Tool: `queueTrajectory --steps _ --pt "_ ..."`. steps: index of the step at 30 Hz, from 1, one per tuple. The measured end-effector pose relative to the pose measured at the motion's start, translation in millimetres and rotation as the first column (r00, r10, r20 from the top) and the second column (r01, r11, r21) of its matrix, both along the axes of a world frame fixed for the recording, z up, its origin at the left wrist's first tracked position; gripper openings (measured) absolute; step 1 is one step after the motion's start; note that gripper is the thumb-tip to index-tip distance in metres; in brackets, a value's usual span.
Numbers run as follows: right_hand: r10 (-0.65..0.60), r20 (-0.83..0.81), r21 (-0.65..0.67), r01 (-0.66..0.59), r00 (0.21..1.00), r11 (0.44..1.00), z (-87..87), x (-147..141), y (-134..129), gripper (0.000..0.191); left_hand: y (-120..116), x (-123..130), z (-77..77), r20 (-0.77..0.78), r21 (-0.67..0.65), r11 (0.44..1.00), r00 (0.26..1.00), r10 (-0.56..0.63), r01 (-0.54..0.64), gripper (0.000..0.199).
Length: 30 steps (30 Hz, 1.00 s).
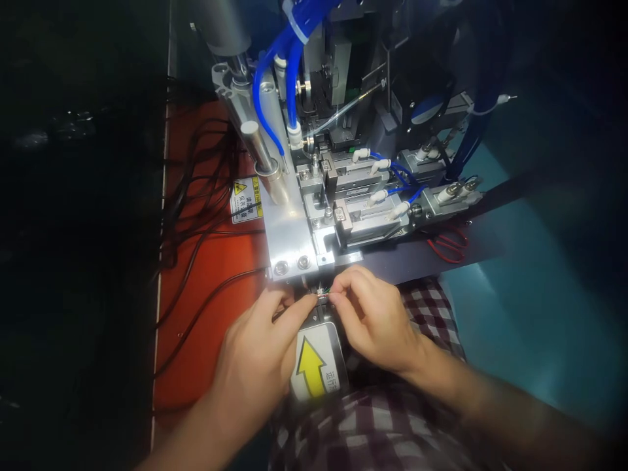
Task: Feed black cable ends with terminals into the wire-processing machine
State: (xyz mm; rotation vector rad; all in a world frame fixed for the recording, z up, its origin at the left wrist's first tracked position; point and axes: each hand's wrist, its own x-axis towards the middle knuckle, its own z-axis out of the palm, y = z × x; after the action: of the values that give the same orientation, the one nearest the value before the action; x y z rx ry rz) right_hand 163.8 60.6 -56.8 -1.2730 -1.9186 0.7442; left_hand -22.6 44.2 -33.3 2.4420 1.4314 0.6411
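Thin coloured wires [324, 295] show between my two hands, just in front of the machine's metal plate [289, 239]. My right hand [375, 317] pinches the wires between thumb and forefinger. My left hand [265, 347] is closed at the small metal part where the wires end, its thumb tip against it; what its fingers grip is too small to make out. Below the hands lies a white label [311, 363] with a yellow arrow.
Pneumatic cylinders [373, 219] with blue hoses [294, 72] stand behind the hands. Black cables [196, 261] cross the orange surface [196, 314] at left. Red wires [449, 247] lie at right. A checked garment [373, 425] is close below.
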Motion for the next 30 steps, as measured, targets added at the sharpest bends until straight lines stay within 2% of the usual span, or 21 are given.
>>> queueTrajectory --steps 2,10,18,25,28,30 --pt "0.005 0.011 -0.001 -0.005 1.000 1.000 1.2 -0.7 -0.1 0.008 -0.2 0.0 -0.1 -0.002 -0.004 1.000 1.000 0.006 -0.006 0.030" --pt "-0.043 -0.028 -0.162 0.038 0.999 0.986 9.4 -6.6 -4.1 0.009 -0.1 -0.3 -1.9 -0.004 0.004 1.000 1.000 0.008 -0.008 0.032" --pt "-0.151 -0.074 -0.415 0.107 0.986 0.903 7.1 -9.2 -1.6 0.012 -1.5 -1.0 -3.6 -0.009 -0.005 1.000 1.000 0.005 -0.005 0.033" --pt "-0.146 -0.059 -0.455 0.103 0.988 0.884 6.7 -7.3 -2.6 0.013 -1.9 -0.5 -2.5 -0.013 -0.003 1.000 1.000 0.015 -0.015 0.034" --pt "-0.167 -0.089 -0.540 0.094 0.982 0.836 7.4 -7.5 -0.3 0.013 -1.9 -1.0 -2.5 -0.007 -0.010 1.000 1.000 0.016 -0.017 0.034" --pt "-0.202 -0.163 -0.645 0.051 0.966 0.763 9.0 -7.6 3.6 0.012 -2.0 -1.4 -2.5 -0.009 -0.003 1.000 1.000 0.019 -0.019 0.034"
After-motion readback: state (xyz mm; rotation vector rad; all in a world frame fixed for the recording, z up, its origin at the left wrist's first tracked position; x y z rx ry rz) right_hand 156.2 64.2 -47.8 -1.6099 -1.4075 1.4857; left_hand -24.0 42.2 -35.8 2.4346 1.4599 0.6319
